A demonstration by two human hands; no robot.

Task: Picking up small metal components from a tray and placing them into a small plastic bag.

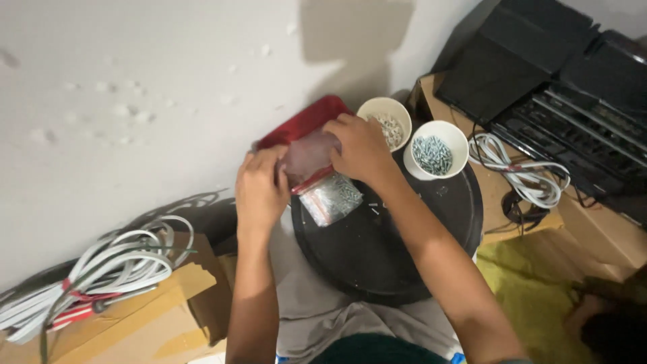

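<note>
- Your left hand (259,189) and right hand (360,148) both pinch the top of a clear zip bag of screws (330,197).
- The bag hangs between them, slanting down-right over the round black tray (404,249).

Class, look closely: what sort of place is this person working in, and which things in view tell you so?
Probably a home storeroom or makeshift workshop corner: coiled white cables on cardboard boxes, stacked black electronic equipment, and two white cups of screws on a round black tray.
</note>
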